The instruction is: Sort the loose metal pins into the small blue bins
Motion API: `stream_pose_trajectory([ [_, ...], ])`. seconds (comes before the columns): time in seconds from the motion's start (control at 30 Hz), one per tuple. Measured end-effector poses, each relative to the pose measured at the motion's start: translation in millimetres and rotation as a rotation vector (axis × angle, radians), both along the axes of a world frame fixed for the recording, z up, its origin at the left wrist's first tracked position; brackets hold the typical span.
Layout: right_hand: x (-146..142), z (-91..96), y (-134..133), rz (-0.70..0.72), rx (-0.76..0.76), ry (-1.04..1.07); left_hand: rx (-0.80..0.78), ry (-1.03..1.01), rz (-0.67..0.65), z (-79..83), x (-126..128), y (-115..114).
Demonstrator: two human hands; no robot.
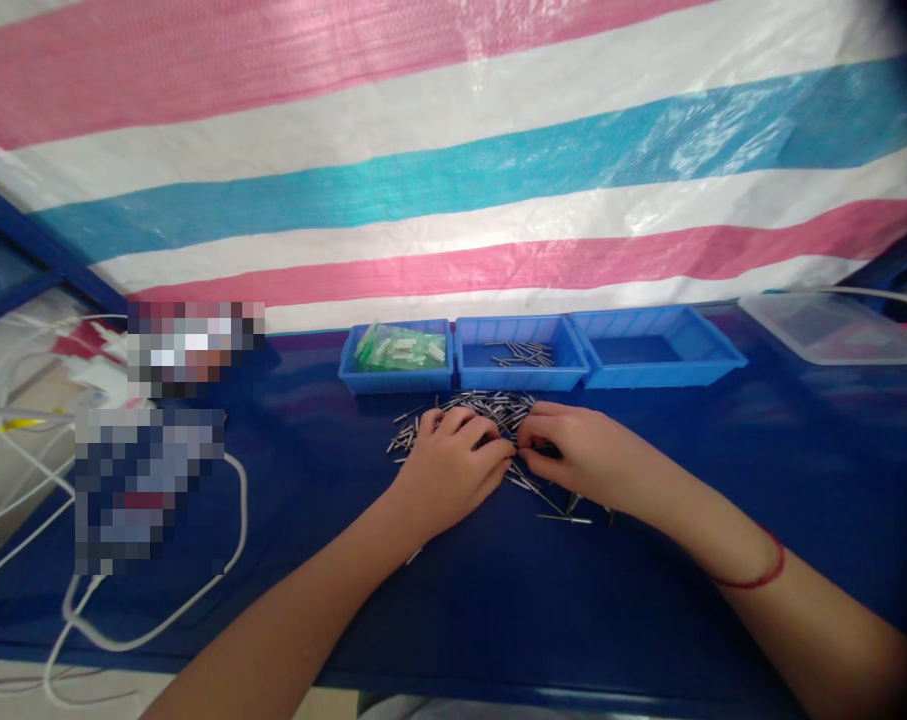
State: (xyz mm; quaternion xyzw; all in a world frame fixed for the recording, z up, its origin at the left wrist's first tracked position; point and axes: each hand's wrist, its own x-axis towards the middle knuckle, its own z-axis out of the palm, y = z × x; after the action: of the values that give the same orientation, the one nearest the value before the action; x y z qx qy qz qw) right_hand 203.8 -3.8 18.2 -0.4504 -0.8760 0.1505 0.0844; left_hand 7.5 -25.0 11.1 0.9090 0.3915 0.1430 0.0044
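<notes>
A loose pile of thin metal blind rivets [490, 403] lies on the blue tabletop in front of the bins. My left hand [453, 465] rests over the pile with its fingers bent and its thumb and forefinger drawn together. Facing it, my right hand [573, 450] is pinched at the right edge of the pile. The fingertips of both hands nearly meet, and whatever is between them is too small or hidden to name. Several rivets stick out below my right hand, one of them a single rivet [565, 518] lying flat.
Behind the pile stand three blue bins: the left bin [397, 382] holds a green-and-clear bag of small pieces, the middle bin [524, 380] some rivets, and the right bin [659, 372] shows its floor. A clear plastic lid [835, 330] lies right. White cables [243, 500] and blurred objects are left.
</notes>
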Motion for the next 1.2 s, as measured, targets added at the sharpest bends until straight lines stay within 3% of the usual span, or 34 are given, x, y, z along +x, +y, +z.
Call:
stream_pose_trajectory([
  [0.17, -3.3, -3.1, -5.2, 0.050, 0.149, -0.075, -0.011, -0.089, 0.047, -2.7, 1.6, -1.4],
  [0.27, -4.1, -0.5, -7.4, 0.061, 0.124, 0.000, -0.028, -0.168, 0.108, -1.2, 0.5, -0.8],
  [0.43, -7.7, 8.2, -10.8, 0.027, 0.000, 0.280, -0.080, -0.290, 0.138, 2.0, -3.7, 1.6],
  [0.63, -19.9, 1.6, -16.3, -0.199, -0.100, 0.755, -0.256, -0.709, 0.204, 3.8, -2.2, -0.3],
  [0.77, -25.8, -2.2, -18.9, -0.241, -0.160, 0.897, -0.299, -0.735, 0.199, 5.7, 1.8, -4.5],
  [1.0, -24.5, 0.0, -20.8, -0.230, -0.123, 0.885, -0.291, -0.699, 0.121, 4.4, 2.4, -3.9],
  [1.2, -22.5, 4.5, -21.8, -0.080, 0.044, 0.747, -0.288, -0.662, 0.086, 2.0, 0.3, -0.9],
])
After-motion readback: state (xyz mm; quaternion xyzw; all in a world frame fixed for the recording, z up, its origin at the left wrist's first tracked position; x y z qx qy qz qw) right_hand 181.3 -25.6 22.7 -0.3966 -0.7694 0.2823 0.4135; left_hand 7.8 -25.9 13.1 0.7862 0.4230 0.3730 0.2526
